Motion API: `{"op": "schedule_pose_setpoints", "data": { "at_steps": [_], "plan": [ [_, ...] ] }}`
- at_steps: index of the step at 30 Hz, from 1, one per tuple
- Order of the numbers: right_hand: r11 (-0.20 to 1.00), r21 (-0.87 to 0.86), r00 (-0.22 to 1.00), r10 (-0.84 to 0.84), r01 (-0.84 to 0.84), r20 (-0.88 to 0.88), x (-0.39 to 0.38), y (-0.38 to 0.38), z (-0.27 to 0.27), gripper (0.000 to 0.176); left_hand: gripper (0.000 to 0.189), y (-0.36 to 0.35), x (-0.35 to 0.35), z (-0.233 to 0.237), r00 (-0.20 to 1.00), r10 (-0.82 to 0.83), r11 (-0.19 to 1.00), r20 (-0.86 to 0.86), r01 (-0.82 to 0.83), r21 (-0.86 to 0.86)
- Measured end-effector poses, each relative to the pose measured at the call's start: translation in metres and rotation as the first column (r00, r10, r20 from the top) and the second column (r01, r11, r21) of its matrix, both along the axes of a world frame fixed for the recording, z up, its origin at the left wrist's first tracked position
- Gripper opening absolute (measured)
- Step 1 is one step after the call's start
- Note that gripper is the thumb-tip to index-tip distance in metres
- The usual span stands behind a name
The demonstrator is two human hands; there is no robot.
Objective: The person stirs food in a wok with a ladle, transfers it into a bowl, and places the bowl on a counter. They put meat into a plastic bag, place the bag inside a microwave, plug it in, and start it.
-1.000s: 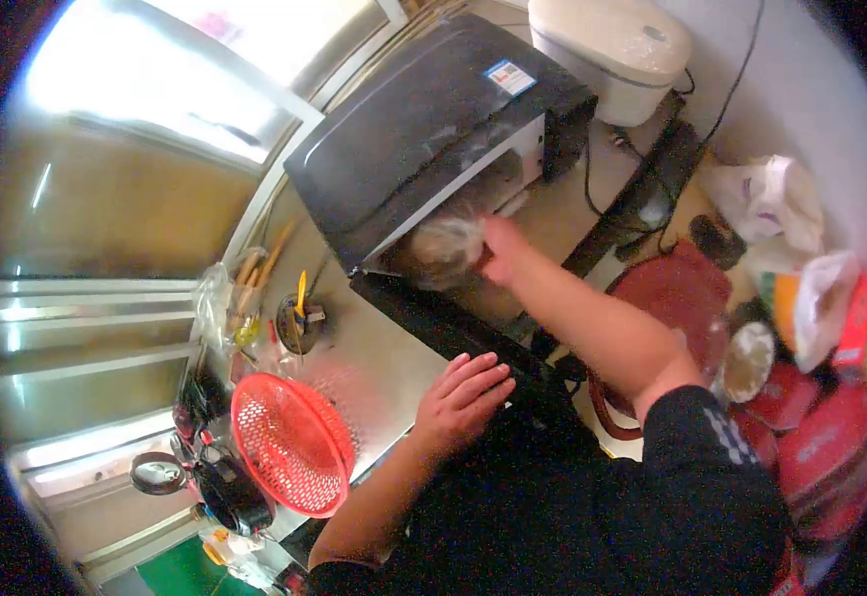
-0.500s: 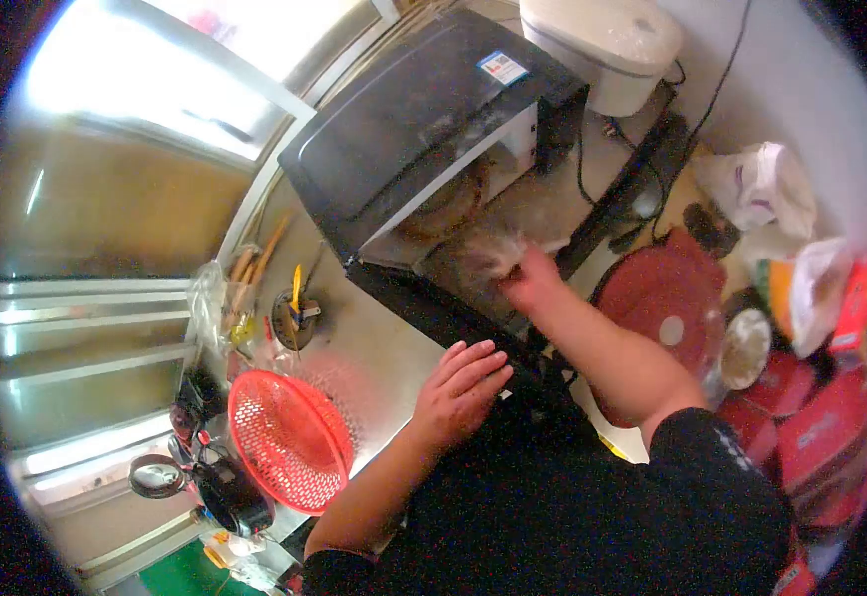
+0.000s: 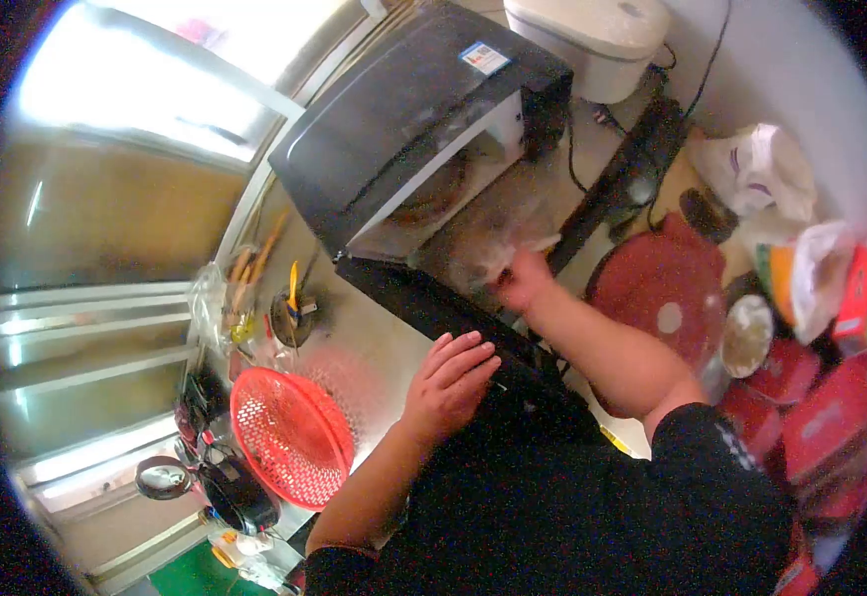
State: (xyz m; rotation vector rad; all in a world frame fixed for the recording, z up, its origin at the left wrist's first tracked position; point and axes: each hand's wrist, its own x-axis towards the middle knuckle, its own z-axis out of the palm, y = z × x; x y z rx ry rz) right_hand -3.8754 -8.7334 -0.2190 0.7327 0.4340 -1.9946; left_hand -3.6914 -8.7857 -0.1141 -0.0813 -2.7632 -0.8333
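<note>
A black microwave (image 3: 413, 109) stands tilted in view with its door (image 3: 433, 313) swung open toward me. My right hand (image 3: 525, 281) is closed on a crumpled, whitish cloth (image 3: 493, 248), which lies against the inner side of the door. Blur hides the right fingertips. Near the door's outer edge, my left hand (image 3: 450, 382) rests with its fingers stretched out and nothing in it. Inside the microwave a round plate (image 3: 438, 189) shows dimly.
Left of the microwave are a red basket (image 3: 289, 437), a dark round lid (image 3: 294, 313) and a black pan (image 3: 236, 494). A white appliance (image 3: 592, 45) stands behind. At right are a dark red round lid (image 3: 662, 308), white bags (image 3: 756, 174) and red boxes (image 3: 831, 417).
My right hand and the cloth have shifted slightly down and left along the door. The whole view has moved a little; my left hand stays near the door edge.
</note>
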Motion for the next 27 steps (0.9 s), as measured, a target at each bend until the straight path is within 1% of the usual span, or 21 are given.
{"op": "schedule_pose_setpoints", "data": {
  "at_steps": [1, 3, 4, 6, 7, 8, 9, 10, 11, 12, 13, 14, 15, 17, 18, 19, 20, 21, 22, 24, 27],
  "plan": [
    [1.0, 0.003, 1.0, -0.01, 0.01, 0.006, 0.004, -0.001, -0.012, 0.028, 0.029, 0.0, 0.0, -0.001, 1.0, 0.004, 1.0, -0.001, -0.004, 0.0],
    [0.996, -0.09, 0.999, 0.023, -0.028, -0.046, 0.016, -0.004, -0.03, 0.028, 0.029, 0.0, 0.0, -0.002, 1.0, -0.001, 1.0, 0.0, 0.001, -0.004],
    [0.997, -0.08, 1.0, 0.007, -0.009, -0.028, 0.021, -0.004, -0.034, 0.028, 0.029, 0.0, 0.002, -0.001, 1.0, 0.003, 1.0, -0.005, -0.003, -0.013],
    [0.996, -0.015, 0.996, 0.086, -0.087, -0.034, 0.013, -0.007, -0.03, 0.032, 0.029, 0.001, 0.002, 0.006, 0.998, -0.025, 1.0, 0.056, 0.025, -0.005],
    [0.965, 0.007, 0.965, 0.262, -0.262, -0.013, 0.006, 0.0, -0.027, 0.041, 0.029, 0.002, 0.005, 0.005, 0.999, -0.005, 1.0, 0.051, 0.005, -0.011],
    [0.971, 0.009, 0.971, 0.238, -0.238, 0.002, -0.004, 0.009, -0.019, 0.041, 0.028, 0.002, 0.006, 0.003, 0.999, 0.018, 1.0, 0.042, -0.017, -0.02],
    [0.855, 0.084, 0.843, 0.519, -0.512, -0.14, -0.016, 0.021, -0.006, 0.045, 0.03, 0.001, 0.008, 0.001, 0.999, 0.008, 1.0, 0.033, -0.007, -0.01],
    [0.659, 0.193, 0.615, 0.75, -0.727, -0.245, -0.027, 0.034, 0.014, 0.049, 0.03, 0.0, 0.009, 0.0, 0.999, -0.012, 1.0, 0.048, 0.012, -0.001],
    [0.445, 0.535, 0.35, 0.895, -0.718, -0.275, -0.042, 0.049, 0.05, 0.053, 0.03, 0.0, 0.011, -0.001, 1.0, -0.003, 1.0, 0.031, 0.003, 0.001],
    [0.449, 0.529, 0.364, 0.893, -0.72, -0.264, -0.049, 0.054, 0.047, 0.053, 0.03, 0.0, 0.012, -0.002, 1.0, 0.008, 1.0, 0.014, -0.008, 0.004],
    [0.449, 0.84, 0.164, 0.893, -0.306, -0.418, -0.058, 0.057, 0.041, 0.051, 0.03, 0.0, 0.013, -0.003, 1.0, -0.003, 1.0, 0.031, 0.003, 0.011],
    [0.441, 0.872, -0.09, 0.897, 0.212, -0.432, -0.066, 0.06, 0.035, 0.05, 0.03, 0.0, 0.014, -0.006, 1.0, 0.009, 1.0, 0.001, -0.009, 0.002],
    [0.436, 0.876, -0.076, 0.9, 0.207, -0.429, -0.071, 0.054, 0.03, 0.05, 0.031, 0.001, 0.013, -0.007, 0.999, 0.022, 1.0, -0.034, -0.022, -0.008],
    [0.49, 0.716, -0.37, 0.866, 0.497, -0.336, -0.082, 0.014, 0.021, 0.044, 0.03, 0.002, 0.011, -0.007, 1.0, 0.023, 1.0, -0.019, -0.023, -0.007],
    [0.523, 0.63, -0.453, 0.844, 0.574, -0.288, -0.082, -0.014, -0.014, 0.042, 0.029, 0.002, 0.01, -0.005, 0.999, 0.034, 0.999, -0.01, -0.034, -0.009],
    [0.559, 0.531, -0.528, 0.818, 0.637, -0.229, -0.081, -0.044, -0.046, 0.041, 0.029, 0.002, 0.008, -0.002, 0.999, 0.035, 0.999, -0.005, -0.035, -0.015],
    [0.439, 0.806, -0.666, 0.742, 0.396, -0.077, -0.09, -0.069, -0.023, 0.041, 0.029, 0.003, 0.006, 0.002, 0.999, 0.034, 0.999, 0.018, -0.033, -0.019],
    [0.19, 0.97, -0.806, 0.591, 0.15, 0.009, -0.098, -0.089, -0.002, 0.041, 0.028, 0.003, 0.007, 0.005, 0.998, 0.033, 0.999, 0.045, -0.032, -0.021],
    [0.196, 0.971, -0.809, 0.587, 0.14, -0.002, -0.096, -0.108, -0.024, 0.041, 0.028, 0.003, 0.007, 0.003, 0.998, 0.038, 0.999, 0.054, -0.037, -0.026],
    [0.453, 0.792, -0.736, 0.677, 0.408, -0.008, -0.085, -0.14, -0.086, 0.044, 0.026, 0.004, 0.007, 0.002, 0.999, 0.051, 0.999, 0.012, -0.051, -0.009],
    [0.377, 0.836, -0.716, 0.697, 0.399, 0.028, -0.094, -0.158, -0.09, 0.045, 0.025, 0.007, 0.007, 0.007, 0.994, 0.09, 0.996, 0.058, -0.091, 0.02]
  ]
}}
